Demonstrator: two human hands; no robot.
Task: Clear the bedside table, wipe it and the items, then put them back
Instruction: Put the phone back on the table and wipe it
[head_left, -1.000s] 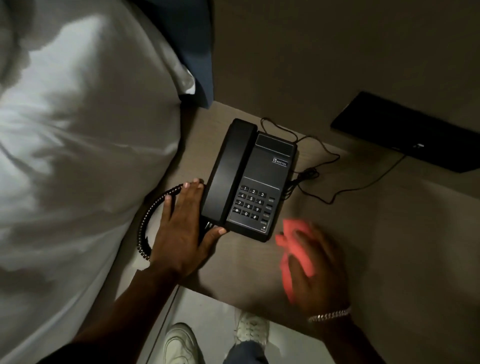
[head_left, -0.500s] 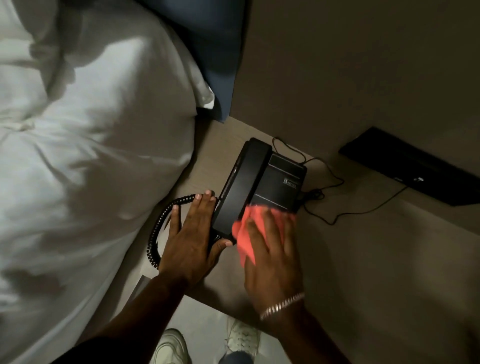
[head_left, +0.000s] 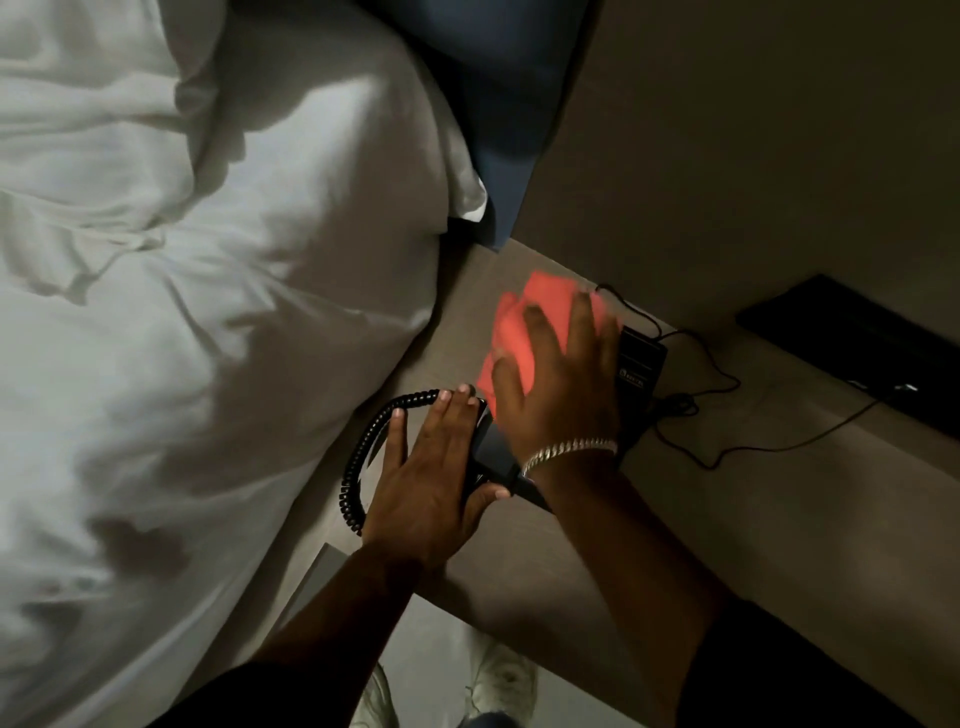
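A black desk telephone (head_left: 640, 358) lies on the beige bedside table (head_left: 701, 530), mostly hidden under my hands. My right hand (head_left: 558, 379) presses an orange-red cloth (head_left: 524, 322) flat on the far end of the handset, fingers spread over it. My left hand (head_left: 428, 478) rests flat against the phone's near left end, thumb hooked around its front corner. The coiled black handset cord (head_left: 363, 457) loops on the table just left of that hand.
A white duvet (head_left: 182, 338) bulges against the table's left side, with a blue headboard (head_left: 498, 104) behind. Thin black cables (head_left: 691, 410) run right from the phone toward a black wall panel (head_left: 852, 353). My white shoes (head_left: 498, 675) show on the floor below the table edge.
My right hand has swept the cloth from the table right of the phone, over the keypad, up to the far end of the handset. The left hand has stayed on the phone.
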